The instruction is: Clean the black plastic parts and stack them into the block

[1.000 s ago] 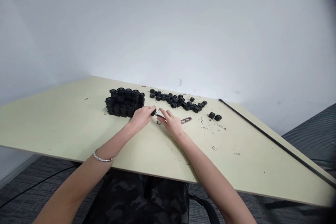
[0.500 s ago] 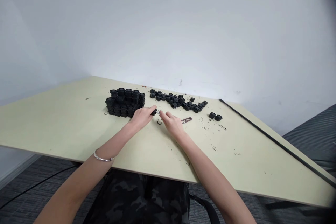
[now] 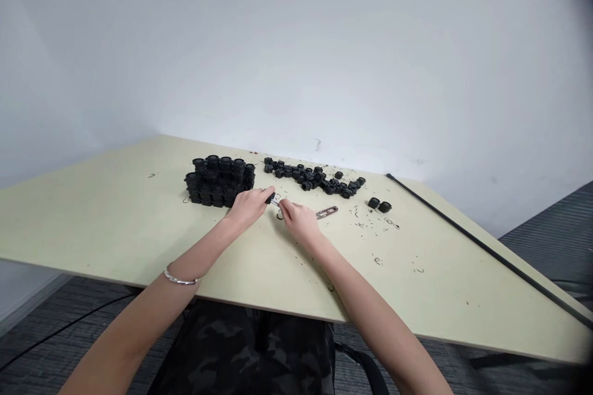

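Left grip closed around a small black molded fitting, which looks light and stiff, and is best held by its body. Right grip has its fingers drawn together at a small silver metal piece against the fitting; whether they pinch it, cannot tell. Both work over the counter, just beside a stacked block of black fittings. Looser fittings, a slotted metal strip and black shavings lie beyond.

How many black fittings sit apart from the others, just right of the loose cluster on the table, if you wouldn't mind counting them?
2: the left fitting and the right fitting, side by side on the pale table, right of the loose cluster. None seems hidden.
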The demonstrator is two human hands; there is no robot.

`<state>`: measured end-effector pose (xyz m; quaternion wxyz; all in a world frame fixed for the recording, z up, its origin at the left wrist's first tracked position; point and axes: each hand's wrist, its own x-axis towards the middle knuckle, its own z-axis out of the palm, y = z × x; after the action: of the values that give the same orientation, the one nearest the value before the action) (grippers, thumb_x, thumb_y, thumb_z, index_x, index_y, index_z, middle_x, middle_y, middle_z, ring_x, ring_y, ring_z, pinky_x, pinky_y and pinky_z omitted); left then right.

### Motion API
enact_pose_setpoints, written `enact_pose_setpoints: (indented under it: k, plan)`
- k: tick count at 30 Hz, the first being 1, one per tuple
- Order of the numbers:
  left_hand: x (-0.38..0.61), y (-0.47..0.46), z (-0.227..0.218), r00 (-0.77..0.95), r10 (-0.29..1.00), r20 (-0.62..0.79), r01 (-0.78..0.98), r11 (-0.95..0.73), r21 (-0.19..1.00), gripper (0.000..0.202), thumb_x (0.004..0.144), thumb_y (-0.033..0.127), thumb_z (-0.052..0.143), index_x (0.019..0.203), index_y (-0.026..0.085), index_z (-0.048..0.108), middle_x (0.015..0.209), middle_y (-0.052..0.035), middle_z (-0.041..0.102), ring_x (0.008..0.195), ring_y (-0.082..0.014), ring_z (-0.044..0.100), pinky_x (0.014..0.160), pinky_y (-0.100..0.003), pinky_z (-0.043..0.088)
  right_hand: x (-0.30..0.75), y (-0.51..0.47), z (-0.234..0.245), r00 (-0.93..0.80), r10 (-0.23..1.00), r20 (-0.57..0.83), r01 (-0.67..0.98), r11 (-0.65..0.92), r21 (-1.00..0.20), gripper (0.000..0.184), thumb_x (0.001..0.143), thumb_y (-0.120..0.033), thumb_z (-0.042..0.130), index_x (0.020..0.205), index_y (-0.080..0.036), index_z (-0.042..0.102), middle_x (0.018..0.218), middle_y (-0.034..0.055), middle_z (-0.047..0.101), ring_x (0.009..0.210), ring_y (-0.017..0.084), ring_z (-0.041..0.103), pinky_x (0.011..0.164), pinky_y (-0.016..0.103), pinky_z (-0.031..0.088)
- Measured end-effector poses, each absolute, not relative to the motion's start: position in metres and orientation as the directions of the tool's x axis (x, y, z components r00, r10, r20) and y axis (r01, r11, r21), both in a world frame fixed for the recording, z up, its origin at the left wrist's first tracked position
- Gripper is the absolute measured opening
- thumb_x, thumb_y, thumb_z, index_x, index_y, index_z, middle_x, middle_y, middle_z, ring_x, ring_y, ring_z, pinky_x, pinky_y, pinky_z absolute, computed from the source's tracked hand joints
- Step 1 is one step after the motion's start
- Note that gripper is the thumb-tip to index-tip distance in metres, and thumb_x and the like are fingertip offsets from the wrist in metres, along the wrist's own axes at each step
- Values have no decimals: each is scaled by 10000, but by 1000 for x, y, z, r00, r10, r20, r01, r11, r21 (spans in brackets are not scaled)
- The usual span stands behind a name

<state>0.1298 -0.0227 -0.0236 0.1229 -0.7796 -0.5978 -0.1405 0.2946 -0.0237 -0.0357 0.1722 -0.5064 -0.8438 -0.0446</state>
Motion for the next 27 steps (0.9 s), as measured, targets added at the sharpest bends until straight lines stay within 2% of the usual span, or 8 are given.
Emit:
enact_pose_setpoints:
  k: [3, 7, 13, 17, 20, 23, 27]
  plan:
    - [128, -21, -24, 229, 906, 356, 971, -238, -17, 298, 817, 132, 414, 1083, 251, 475, 888, -52, 661, 800, -216, 640, 608, -262, 410, 293, -24, -39, -437, 828, 351, 863, 496, -95, 376, 947, -484, 276, 1151, -254, 492, 947, 47, 672, 764, 182, 621, 594, 242, 341]
    - [127, -20, -24, 250, 912, 326, 965, -262, -6, 297, 820, 138, 421, 1088, 257, 465, 897, -55, 663, 805, -216, 642, 619, -261, 409, 293, -23, -43, -450, 818, 359, 865, 499, -55, 315, 962, -369, 298, 1220, -248, 432, 1022, 59, 643, 771, 180, 624, 559, 244, 338]
    - [128, -21, -24, 315, 908, 276, 944, -329, 2, 298, 826, 155, 424, 1099, 268, 464, 913, -52, 665, 819, -213, 638, 648, -267, 420, 295, -21, -43, -447, 818, 363, 878, 478, 4, 309, 973, -348, 258, 1139, -269, 506, 997, 48, 612, 736, 161, 594, 549, 248, 323]
    - [131, -23, -22, 357, 893, 273, 932, -362, -32, 302, 820, 152, 430, 1097, 268, 463, 922, -39, 669, 833, -199, 632, 644, -252, 417, 298, -17, -42, -426, 795, 433, 886, 463, 21, 324, 970, -338, 278, 1020, -248, 585, 908, 57, 630, 847, 191, 555, 641, 264, 345]
    - [132, -24, -22, 347, 887, 304, 937, -345, -62, 298, 829, 151, 417, 1104, 253, 467, 892, -47, 670, 810, -200, 631, 639, -256, 420, 298, -16, -42, -411, 795, 445, 888, 459, 0, 333, 970, -335, 279, 1001, -237, 596, 885, 60, 640, 854, 193, 548, 654, 266, 342]
    - [133, -24, -22, 322, 889, 326, 946, -317, -70, 296, 829, 143, 415, 1100, 248, 475, 883, -52, 666, 825, -198, 628, 658, -256, 426, 297, -16, -42, -416, 821, 390, 880, 471, -52, 330, 976, -338, 264, 1027, -234, 573, 905, 47, 643, 806, 170, 573, 611, 254, 336]
    - [133, -24, -23, 287, 903, 320, 957, -283, -60, 299, 821, 146, 434, 1098, 249, 482, 898, -54, 665, 843, -194, 627, 679, -253, 434, 295, -18, -41, -461, 823, 332, 853, 514, -89, 332, 958, -435, 302, 1028, -224, 548, 957, 47, 650, 808, 159, 603, 603, 242, 348]
